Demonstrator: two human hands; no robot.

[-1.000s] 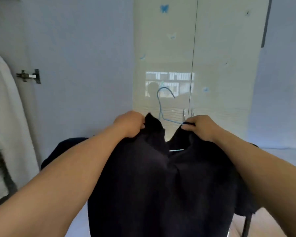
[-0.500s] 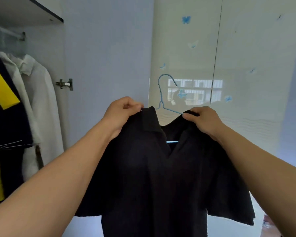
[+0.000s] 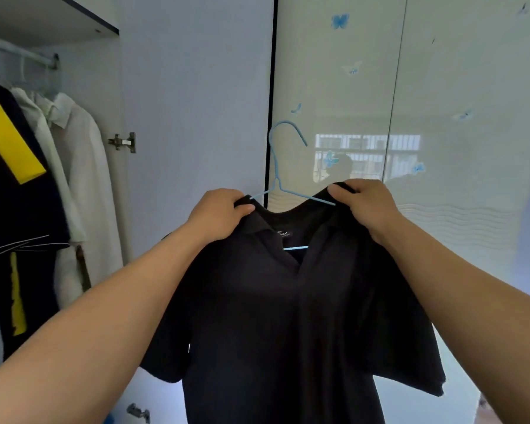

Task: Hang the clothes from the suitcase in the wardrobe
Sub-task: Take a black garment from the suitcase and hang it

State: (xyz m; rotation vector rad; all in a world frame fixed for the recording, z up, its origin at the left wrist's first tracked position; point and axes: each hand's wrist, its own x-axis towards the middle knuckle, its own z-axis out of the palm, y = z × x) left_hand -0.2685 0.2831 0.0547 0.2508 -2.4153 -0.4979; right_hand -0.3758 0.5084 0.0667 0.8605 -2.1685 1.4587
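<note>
Black short-sleeved polo shirt on a thin light-blue wire hanger hangs in mid-air in the middle of the view, held up at both shoulders in front of the wardrobe, not yet on the rail. At far left, the open wardrobe compartment shows a pale hanging rail under a shelf, with a dark garment bearing yellow patches and, just beside it to the right, a white collared shirt hanging from it. A metal door hinge sits on the inner face of the open pale wardrobe door. The left hand grips the shirt's left shoulder by the collar, its fingers curled round the cloth with the thumb pressing on top. The hanger's hook rises between the two hands, its open end pointing right, and a short piece of its lower bar shows through the open neck. The right hand pinches the other shoulder, fingers folded over the cloth and the hanger arm beneath. Behind stands a glossy cream closed door with blue butterfly motifs, reflecting a window.
</note>
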